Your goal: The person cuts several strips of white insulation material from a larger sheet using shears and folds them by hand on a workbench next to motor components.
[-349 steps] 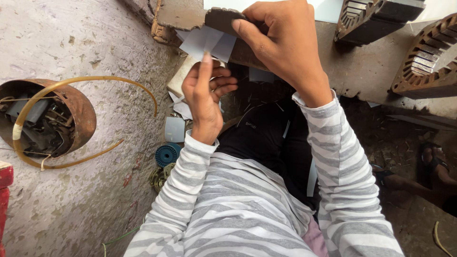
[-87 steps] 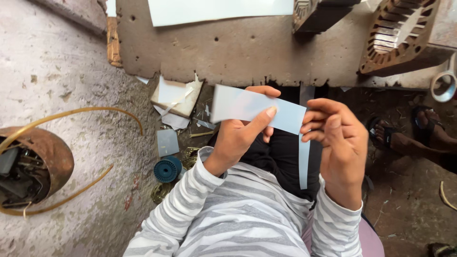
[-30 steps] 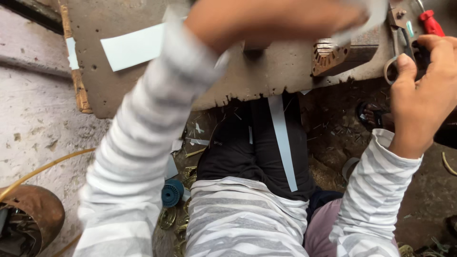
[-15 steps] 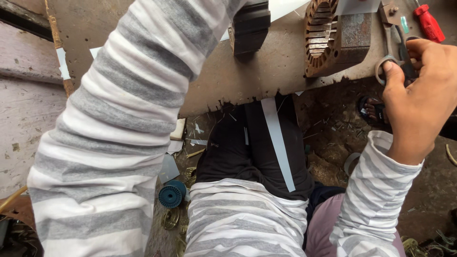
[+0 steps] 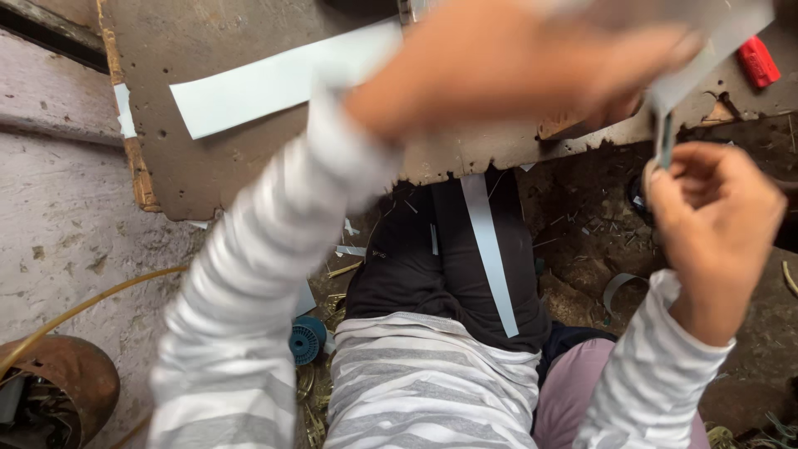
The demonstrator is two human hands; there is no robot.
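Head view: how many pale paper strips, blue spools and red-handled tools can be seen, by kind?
Pale paper strips: 3, one flat on the brown board, one narrow on the dark lap, one held up in the left hand
Blue plastic spool: 1
Red-handled tool: 1
Total: 5

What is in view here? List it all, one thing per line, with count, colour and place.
board: one, brown, across the top, over the lap
paper sheet: one, pale blue-white, flat on the board, left of centre
paper strip: one, pale, lying along the dark trousers
curled strip: one, pale, on the dirt floor at right
red handle: one, red, on the board, top right
spool: one, blue, on the floor beside the left sleeve
rusty tub: one, brown, bottom left, holding scrap
tube: one, yellow, curving over the floor at left
scissors: one pair, metal, in the right hand
left hand: blurred, over the board, holding a pale sheet
right hand: gripping the scissors
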